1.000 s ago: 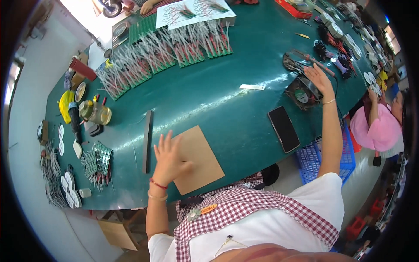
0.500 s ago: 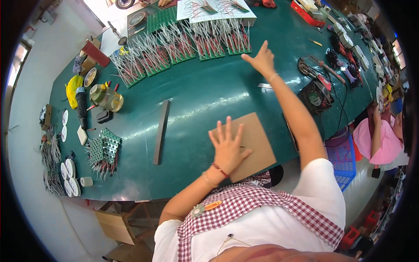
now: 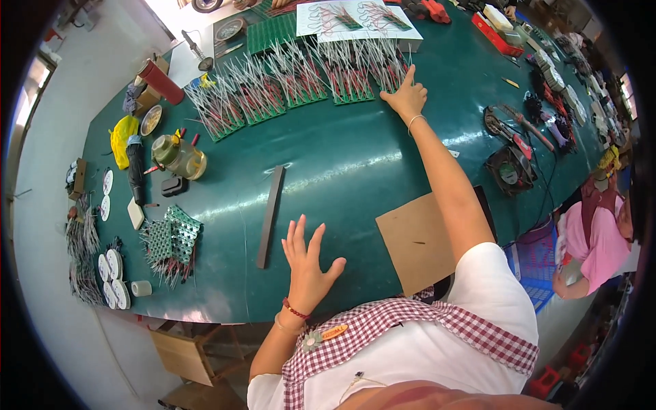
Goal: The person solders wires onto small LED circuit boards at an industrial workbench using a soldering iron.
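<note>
My right hand (image 3: 408, 101) reaches far across the table, thumb and forefinger spread at the near right corner of the rightmost green circuit board with upright wires (image 3: 352, 82). Whether the fingers touch that board I cannot tell. Open and holding nothing, my left hand (image 3: 309, 266) is over the near part of the table, fingers spread. Between it and my right forearm lies a flat brown cardboard sheet (image 3: 413, 236) with a small dark mark. A long dark bar (image 3: 271, 215) lies just beyond my left fingertips.
Several wired boards stand in a row at the back. On the left are a bottle (image 3: 179, 157), a black umbrella (image 3: 137, 174) and a pile of small boards (image 3: 174, 236). A small fan (image 3: 511, 169) and cables lie right. A co-worker in pink (image 3: 589, 236) is at far right.
My left hand has come off the cardboard and moved left. The cardboard now lies farther right. My right hand has reached the rightmost wired board.
</note>
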